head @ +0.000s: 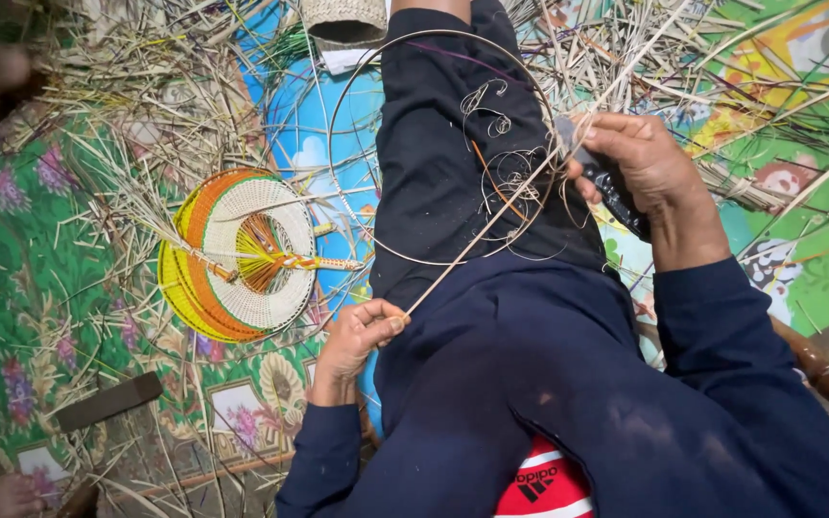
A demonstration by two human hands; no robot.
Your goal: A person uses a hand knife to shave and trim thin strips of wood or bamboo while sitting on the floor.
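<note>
Both hands work one thin cane strip [491,221] running across the lap: left hand [357,336] pinches its near end, right hand [640,163] grips the far end together with what looks like a dark knife [616,197]. Left of the leg lies a woven fan [242,254]; a wire hoop [338,125] rests over the leg.

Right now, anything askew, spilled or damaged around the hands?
Nothing looks damaged. Thin curled shavings lie on the dark trouser leg, under the pale strip stretched between left hand and right hand. Loose straw litters the mat.
</note>
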